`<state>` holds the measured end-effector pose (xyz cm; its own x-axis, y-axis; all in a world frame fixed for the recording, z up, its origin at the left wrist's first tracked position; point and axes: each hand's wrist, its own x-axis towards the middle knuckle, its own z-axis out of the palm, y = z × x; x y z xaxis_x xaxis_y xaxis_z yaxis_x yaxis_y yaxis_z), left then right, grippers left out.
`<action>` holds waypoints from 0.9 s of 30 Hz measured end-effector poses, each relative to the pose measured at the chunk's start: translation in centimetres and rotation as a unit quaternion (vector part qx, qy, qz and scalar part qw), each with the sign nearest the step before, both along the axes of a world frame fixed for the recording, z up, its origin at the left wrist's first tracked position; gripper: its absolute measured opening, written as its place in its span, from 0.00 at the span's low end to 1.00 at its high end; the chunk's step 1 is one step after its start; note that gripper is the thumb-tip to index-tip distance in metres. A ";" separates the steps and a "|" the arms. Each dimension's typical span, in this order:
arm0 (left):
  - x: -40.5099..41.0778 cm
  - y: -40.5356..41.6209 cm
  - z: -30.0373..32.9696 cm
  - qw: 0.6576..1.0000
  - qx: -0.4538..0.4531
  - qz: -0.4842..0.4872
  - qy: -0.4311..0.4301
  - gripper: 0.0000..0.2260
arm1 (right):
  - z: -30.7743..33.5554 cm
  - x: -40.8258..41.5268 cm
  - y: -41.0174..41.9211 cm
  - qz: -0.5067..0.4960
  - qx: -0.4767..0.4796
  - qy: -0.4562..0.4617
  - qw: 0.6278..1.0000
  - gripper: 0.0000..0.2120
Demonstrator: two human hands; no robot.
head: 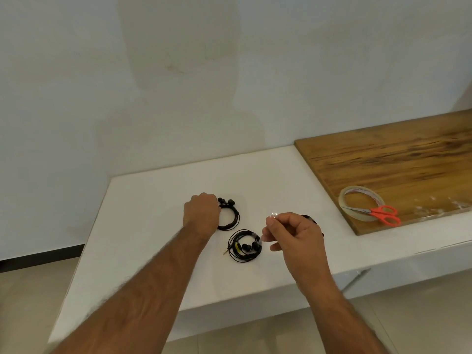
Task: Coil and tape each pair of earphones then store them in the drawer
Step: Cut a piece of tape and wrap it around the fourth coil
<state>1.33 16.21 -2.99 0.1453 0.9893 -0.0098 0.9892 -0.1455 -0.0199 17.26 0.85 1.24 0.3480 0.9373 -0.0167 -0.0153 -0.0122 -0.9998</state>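
Observation:
Two coiled black earphone pairs lie on the white counter [153,226]. My left hand [201,215] grips the left side of the far coil [229,215], whose earbuds point away from me. The near coil [245,246] lies free, its gold plug sticking out to the left and a strip of clear tape across its right side. My right hand [293,236] hovers just right of it and pinches a small clear piece of tape [273,214] between thumb and forefinger. Something black [310,218] shows behind my right hand, mostly hidden.
A roll of clear tape [362,203] and orange-handled scissors [380,213] sit on a wooden board [396,159] at the right. A metal drawer handle [356,278] shows under the counter's front edge. A white wall runs behind the counter.

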 end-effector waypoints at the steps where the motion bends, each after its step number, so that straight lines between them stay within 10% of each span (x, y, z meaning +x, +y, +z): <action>1: 0.1 -0.2 -0.2 1.000 0.014 -0.011 0.024 0.07 | 0.0 0.0 -0.1 0.003 0.001 -0.003 1.000 0.06; 27: 5.5 -12.6 11.7 0.963 -0.040 -0.218 -0.151 0.10 | 4.2 2.8 -0.4 -0.087 0.162 -0.233 0.955 0.06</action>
<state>6.81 3.61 8.74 0.5550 0.8315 0.0251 0.7926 -0.5377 0.2876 20.11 0.43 5.39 0.3977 0.7944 0.4591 0.4581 0.2617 -0.8495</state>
